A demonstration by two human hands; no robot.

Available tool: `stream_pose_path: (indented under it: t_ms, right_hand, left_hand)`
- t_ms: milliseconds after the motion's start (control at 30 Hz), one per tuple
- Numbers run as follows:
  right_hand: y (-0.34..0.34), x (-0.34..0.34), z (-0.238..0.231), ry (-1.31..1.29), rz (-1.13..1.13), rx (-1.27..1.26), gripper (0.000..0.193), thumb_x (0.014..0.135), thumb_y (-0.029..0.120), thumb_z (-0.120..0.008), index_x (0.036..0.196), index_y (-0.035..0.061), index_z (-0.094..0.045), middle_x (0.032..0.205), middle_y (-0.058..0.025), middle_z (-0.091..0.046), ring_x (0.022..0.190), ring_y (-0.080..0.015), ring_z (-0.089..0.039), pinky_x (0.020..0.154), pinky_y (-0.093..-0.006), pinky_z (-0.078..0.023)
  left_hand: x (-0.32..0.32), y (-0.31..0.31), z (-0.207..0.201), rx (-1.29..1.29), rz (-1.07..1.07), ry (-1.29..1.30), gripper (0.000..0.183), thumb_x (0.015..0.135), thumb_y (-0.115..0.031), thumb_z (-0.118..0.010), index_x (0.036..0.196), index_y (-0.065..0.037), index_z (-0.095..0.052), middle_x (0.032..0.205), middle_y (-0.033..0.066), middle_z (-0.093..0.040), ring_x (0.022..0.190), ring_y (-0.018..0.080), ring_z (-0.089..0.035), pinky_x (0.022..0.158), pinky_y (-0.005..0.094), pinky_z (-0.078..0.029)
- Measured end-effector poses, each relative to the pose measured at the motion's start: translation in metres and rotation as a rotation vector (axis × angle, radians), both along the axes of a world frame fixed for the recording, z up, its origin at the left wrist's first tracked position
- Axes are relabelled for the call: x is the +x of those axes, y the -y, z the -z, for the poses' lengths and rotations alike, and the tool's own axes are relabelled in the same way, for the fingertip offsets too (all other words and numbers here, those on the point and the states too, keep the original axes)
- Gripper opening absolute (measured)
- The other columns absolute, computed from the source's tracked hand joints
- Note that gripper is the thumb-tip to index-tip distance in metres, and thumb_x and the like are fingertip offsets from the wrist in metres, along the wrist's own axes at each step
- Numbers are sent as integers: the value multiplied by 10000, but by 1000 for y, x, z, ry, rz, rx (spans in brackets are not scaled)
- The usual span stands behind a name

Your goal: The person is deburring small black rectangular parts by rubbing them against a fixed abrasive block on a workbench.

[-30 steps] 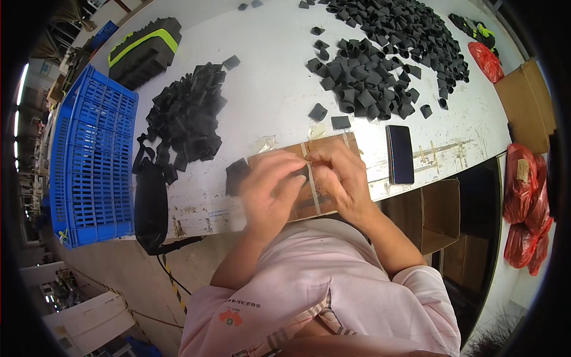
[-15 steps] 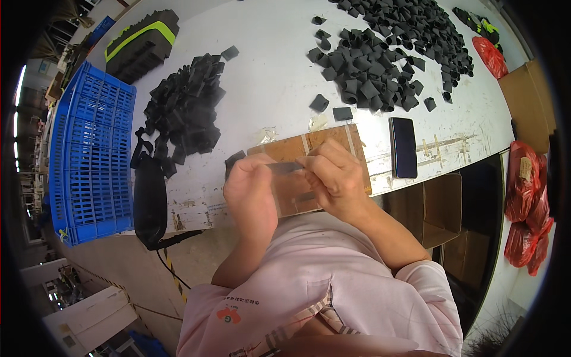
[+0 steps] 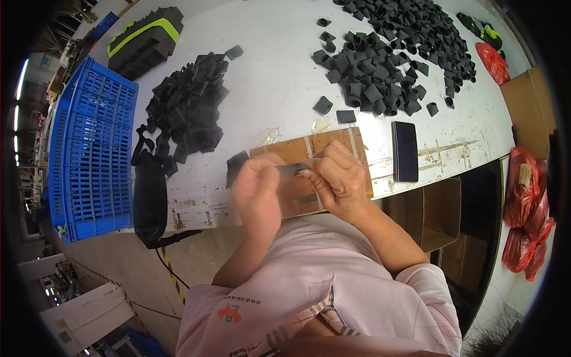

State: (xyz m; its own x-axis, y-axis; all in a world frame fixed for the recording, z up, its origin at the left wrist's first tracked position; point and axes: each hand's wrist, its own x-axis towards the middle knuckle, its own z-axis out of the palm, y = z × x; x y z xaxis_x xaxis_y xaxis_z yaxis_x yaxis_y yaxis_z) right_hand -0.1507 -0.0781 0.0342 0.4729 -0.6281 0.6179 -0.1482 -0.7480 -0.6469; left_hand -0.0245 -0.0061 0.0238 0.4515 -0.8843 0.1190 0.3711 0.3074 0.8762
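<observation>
Held a small black piece [image 3: 290, 170] over a brown board [image 3: 332, 139], gripping one end in the blurred left hand [image 3: 257, 189] and pinching the other with the right hand [image 3: 340, 181]. Had a phone [image 3: 405, 152] lying right of the board on the table [image 3: 270, 83], a black heap [image 3: 190, 107] farther left and a pile of black loops [image 3: 372, 77] beyond.

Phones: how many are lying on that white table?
1. The dark-screened phone lies near the white table's front edge, right of the cardboard. Another could be hidden under the black pieces.
</observation>
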Motion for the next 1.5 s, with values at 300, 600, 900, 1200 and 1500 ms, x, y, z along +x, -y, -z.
stream_pose_path:
  t_ms: [300,600,900,1200,1500]
  right_hand:
    - [-7,2,-2,-33,24,45,82,679,13,-647,728,1,-582,617,-84,-487,553,-219,-477,460,-300,-371]
    - [-2,6,-8,-38,-5,126,39,750,23,-613,740,-4,-587,613,-69,-499,550,-158,-467,475,-243,-348]
    - [-3,-7,14,209,143,942,300,873,261,-521,806,-12,-625,572,9,-484,501,-52,-404,459,-192,-307]
    - [-54,-1,35,102,71,863,163,867,155,-536,882,-6,-558,677,-13,-517,599,-57,-474,503,-182,-360]
    - [-41,2,30,480,-272,1669,159,851,183,-554,882,38,-610,743,-15,-602,587,-53,-501,490,-186,-382]
  left_hand:
    - [12,-1,-2,414,315,-234,110,806,-85,-539,846,14,-564,699,49,-553,522,73,-456,465,186,-356]
    - [16,-6,11,152,691,-1176,77,833,-66,-469,896,-34,-499,640,40,-493,394,45,-347,346,159,-263]
    - [70,-37,107,745,-501,1248,305,705,-35,-593,997,-4,-512,883,171,-519,770,340,-524,674,396,-432]
    - [79,-46,91,460,-345,999,194,659,95,-503,808,13,-596,997,126,-532,872,256,-556,751,320,-437]
    - [2,-36,17,202,190,-196,278,739,39,-505,1016,42,-491,1053,125,-499,954,178,-509,826,302,-426]
